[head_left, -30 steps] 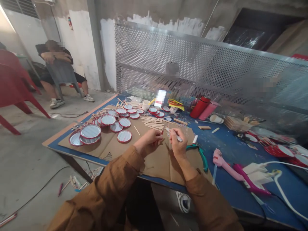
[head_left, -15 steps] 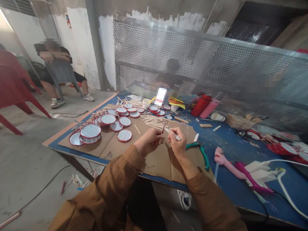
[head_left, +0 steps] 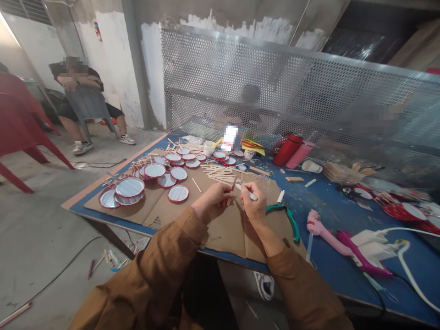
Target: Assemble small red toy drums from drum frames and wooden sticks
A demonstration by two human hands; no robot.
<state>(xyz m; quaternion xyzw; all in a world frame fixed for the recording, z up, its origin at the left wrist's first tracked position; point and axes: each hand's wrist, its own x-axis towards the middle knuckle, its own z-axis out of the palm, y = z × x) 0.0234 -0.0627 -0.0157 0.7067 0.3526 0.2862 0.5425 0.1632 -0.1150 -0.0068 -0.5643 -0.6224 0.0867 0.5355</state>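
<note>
My left hand (head_left: 216,198) pinches a small wooden stick (head_left: 233,184) that points up from its fingertips and looks reddish along one side. Close to its right, my right hand (head_left: 253,201) is closed around a white marker (head_left: 251,195), its tip toward the stick. Both hands are above a brown cardboard sheet (head_left: 223,236). A pile of pale wooden sticks (head_left: 218,173) lies just beyond them. To the left are several red-rimmed round discs (head_left: 178,193), some stacked.
Teal pliers (head_left: 293,224), a pink glue gun (head_left: 325,233) and a magenta power strip (head_left: 366,259) with cables are on the right. Red bottle (head_left: 288,149) and paper cup (head_left: 208,148) stand behind. A person (head_left: 80,91) sits at far left; others are behind the mesh panel (head_left: 213,59).
The view has shifted very slightly. Both hands keep nearly the same place and hold. Behind the mesh, a person's head has moved a little to the right.
</note>
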